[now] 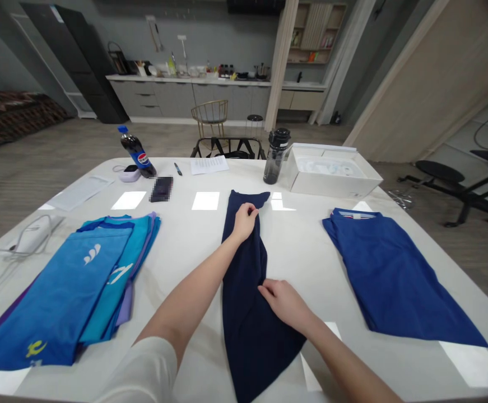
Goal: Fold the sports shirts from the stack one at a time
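Since the navy garment [246, 319] drapes in loose, shallow wrinkles, it probably handles as light, limp cloth with little stiffness of its own. It looks matt and finely woven or knitted, so it should grip the fingertips rather than slide away, and nothing about it suggests it could break; the likelier trouble is a crease or a layer slipping out of line. The best hold seems to be a pinch on the long right-hand edge, at two points well apart, taking all the layers together.

It lies on the white table [306, 246], on the near side of the black bottle [274, 159] and a little left of it, stretching from there toward the wearer. The left hand [245, 221], the one closer to the bottle, is nearly closed, thumb and fingers pinching the edge by the narrow far end. The right hand [283, 302], farther from the bottle, is half curled, its thumb and fingertips gathering a fold midway along. Dark and plain, the garment forms a long strip, widening into a rounded, pointed near end.
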Demonstrator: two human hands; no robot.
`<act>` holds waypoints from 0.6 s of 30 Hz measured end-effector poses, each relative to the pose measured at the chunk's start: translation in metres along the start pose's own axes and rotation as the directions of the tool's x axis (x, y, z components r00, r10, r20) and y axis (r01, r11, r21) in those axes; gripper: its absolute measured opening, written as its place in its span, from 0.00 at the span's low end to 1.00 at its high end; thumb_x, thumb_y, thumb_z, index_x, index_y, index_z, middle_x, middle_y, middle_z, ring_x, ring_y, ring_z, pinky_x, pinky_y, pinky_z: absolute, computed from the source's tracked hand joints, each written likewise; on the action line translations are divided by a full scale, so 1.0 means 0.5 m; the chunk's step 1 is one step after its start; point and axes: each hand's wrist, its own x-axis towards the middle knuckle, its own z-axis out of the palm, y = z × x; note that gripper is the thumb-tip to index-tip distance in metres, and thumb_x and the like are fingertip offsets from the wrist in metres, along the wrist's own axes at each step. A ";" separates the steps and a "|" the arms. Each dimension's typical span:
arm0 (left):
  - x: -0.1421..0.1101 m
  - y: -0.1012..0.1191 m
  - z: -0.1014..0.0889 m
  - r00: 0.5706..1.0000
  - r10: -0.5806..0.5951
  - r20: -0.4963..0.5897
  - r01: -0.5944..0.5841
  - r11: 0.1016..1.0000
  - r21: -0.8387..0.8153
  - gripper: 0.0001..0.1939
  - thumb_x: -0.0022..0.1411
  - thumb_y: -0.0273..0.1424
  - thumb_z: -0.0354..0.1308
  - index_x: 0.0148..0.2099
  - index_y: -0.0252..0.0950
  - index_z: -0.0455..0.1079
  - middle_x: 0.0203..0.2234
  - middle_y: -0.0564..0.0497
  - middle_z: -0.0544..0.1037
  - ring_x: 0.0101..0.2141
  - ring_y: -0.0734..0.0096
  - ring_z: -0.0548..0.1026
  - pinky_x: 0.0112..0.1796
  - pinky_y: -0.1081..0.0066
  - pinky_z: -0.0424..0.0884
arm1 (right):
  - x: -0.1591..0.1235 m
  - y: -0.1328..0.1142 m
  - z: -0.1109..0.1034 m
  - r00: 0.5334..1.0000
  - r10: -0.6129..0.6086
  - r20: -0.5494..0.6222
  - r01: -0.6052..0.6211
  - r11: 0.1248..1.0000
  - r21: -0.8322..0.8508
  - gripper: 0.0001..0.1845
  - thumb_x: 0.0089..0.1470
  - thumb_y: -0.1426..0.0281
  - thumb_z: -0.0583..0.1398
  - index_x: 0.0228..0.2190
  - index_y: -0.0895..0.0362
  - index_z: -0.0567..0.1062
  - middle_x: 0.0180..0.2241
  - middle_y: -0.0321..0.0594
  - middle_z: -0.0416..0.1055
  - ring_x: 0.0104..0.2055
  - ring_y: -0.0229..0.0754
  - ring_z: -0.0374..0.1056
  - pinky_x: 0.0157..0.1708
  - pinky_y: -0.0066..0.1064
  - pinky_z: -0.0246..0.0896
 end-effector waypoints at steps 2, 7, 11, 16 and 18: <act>0.014 -0.009 -0.040 0.986 -0.164 -0.017 0.140 0.884 -0.446 0.07 0.62 0.34 0.63 0.37 0.38 0.69 0.33 0.52 0.75 0.35 0.70 0.74 0.47 0.64 0.72 | 0.003 0.005 -0.003 1.000 0.002 0.026 -0.002 1.000 -0.009 0.22 0.67 0.62 0.53 0.22 0.54 0.70 0.24 0.38 0.73 0.26 0.40 0.66 0.30 0.31 0.50; 0.011 -0.056 -0.183 0.905 -0.399 0.149 0.343 0.473 -0.812 0.14 0.57 0.36 0.68 0.41 0.37 0.69 0.33 0.50 0.79 0.36 0.67 0.78 0.46 0.64 0.75 | 0.008 -0.007 -0.010 0.997 0.022 0.069 -0.018 0.998 -0.061 0.22 0.66 0.63 0.53 0.22 0.55 0.73 0.23 0.39 0.73 0.26 0.40 0.66 0.31 0.31 0.50; -0.035 -0.084 -0.281 0.870 -0.480 -0.113 0.332 0.740 -0.585 0.10 0.62 0.34 0.62 0.43 0.36 0.69 0.39 0.46 0.78 0.42 0.64 0.78 0.50 0.59 0.74 | 0.016 -0.026 -0.018 0.990 -0.058 0.130 0.065 0.997 -0.046 0.23 0.66 0.59 0.53 0.24 0.54 0.75 0.24 0.39 0.74 0.27 0.41 0.66 0.30 0.31 0.52; -0.095 -0.042 -0.294 0.965 0.113 -0.237 0.010 0.886 0.464 0.24 0.62 0.39 0.61 0.58 0.39 0.66 0.57 0.41 0.72 0.59 0.54 0.69 0.62 0.54 0.62 | 0.074 -0.056 -0.035 0.991 -0.063 0.122 0.070 0.996 -0.057 0.27 0.66 0.53 0.52 0.22 0.54 0.75 0.22 0.40 0.73 0.25 0.42 0.66 0.29 0.31 0.54; -0.099 -0.023 -0.269 0.986 0.165 0.015 -0.130 0.715 0.687 0.29 0.61 0.42 0.63 0.61 0.38 0.66 0.60 0.40 0.69 0.62 0.49 0.65 0.64 0.53 0.57 | 0.113 -0.071 -0.040 1.000 -0.021 0.012 0.023 0.992 -0.121 0.26 0.66 0.53 0.53 0.25 0.55 0.77 0.25 0.42 0.76 0.28 0.43 0.69 0.30 0.31 0.55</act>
